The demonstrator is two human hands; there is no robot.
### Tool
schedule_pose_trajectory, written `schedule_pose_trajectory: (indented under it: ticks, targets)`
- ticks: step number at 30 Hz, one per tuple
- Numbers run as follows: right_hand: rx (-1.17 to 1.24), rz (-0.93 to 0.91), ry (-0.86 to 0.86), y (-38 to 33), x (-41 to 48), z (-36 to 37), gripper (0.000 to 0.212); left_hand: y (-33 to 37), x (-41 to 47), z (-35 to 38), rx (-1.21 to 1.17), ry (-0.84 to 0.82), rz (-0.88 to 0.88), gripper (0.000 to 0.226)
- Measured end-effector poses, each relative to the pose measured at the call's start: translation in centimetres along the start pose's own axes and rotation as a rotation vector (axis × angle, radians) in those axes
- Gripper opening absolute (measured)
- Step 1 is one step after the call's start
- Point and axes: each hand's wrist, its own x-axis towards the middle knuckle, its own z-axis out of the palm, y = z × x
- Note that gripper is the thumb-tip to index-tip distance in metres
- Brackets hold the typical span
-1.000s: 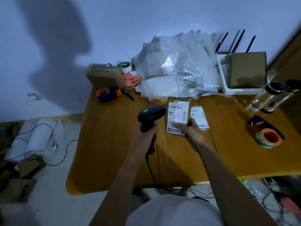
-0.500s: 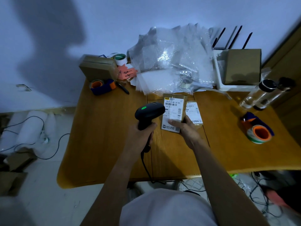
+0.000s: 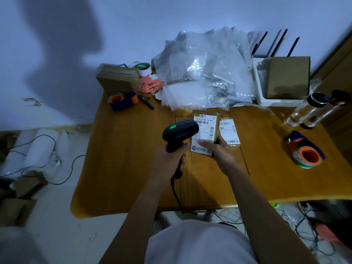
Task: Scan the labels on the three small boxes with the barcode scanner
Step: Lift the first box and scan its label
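Note:
My left hand (image 3: 170,160) grips the handle of a black barcode scanner (image 3: 180,131) with a green light on top; its head points right at a small brown box (image 3: 207,126). My right hand (image 3: 221,151) holds that box at its near end, white label up and tilted toward me. A second small labelled box (image 3: 229,133) lies flat on the table just right of it, partly behind my right hand. A third small box is not clearly visible.
The wooden table (image 3: 122,168) also carries a bubble-wrap pile (image 3: 205,73) at the back, a cardboard box (image 3: 118,79) and tape dispenser (image 3: 122,101) back left, a white tray with a box (image 3: 287,77), two bottles (image 3: 308,111) and a tape dispenser (image 3: 306,155) on the right. Cables lie on the floor.
The scanner head has moved closer to the box, now overlapping the label's left edge. My right hand keeps its hold on the box; the view has shifted slightly.

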Motion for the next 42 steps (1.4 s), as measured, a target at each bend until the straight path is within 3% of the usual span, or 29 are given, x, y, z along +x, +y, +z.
schedule_pose_trajectory:
  ticks: [9, 14, 19, 33, 36, 42]
  targets:
    - [-0.024, -0.009, 0.002, 0.1, 0.0, -0.1, 0.060, -0.4, 0.2, -0.1, 0.003, -0.002, -0.004, 0.018]
    - [-0.001, -0.005, 0.009, -0.1, 0.0, 0.1, 0.049, -0.5, 0.4, -0.2, 0.020, 0.014, -0.017, 0.021]
    - [0.005, 0.000, 0.023, 0.0, 0.1, -0.1, 0.062, -0.5, 0.5, -0.2, 0.011, 0.024, -0.038, 0.017]
    - [-0.028, 0.055, 0.053, 0.1, 0.9, 0.3, 0.048, -0.3, 1.0, -0.7, -0.038, 0.118, -0.052, 0.012]
    - [-0.005, 0.088, 0.012, 0.4, 1.2, 0.7, 0.055, -0.2, 1.1, -1.1, -0.058, 0.148, -0.057, 0.012]
    - [0.099, 0.170, -0.066, 1.7, 1.9, 2.2, 0.048, -0.1, 1.5, -1.9, -0.081, 0.209, -0.063, 0.016]
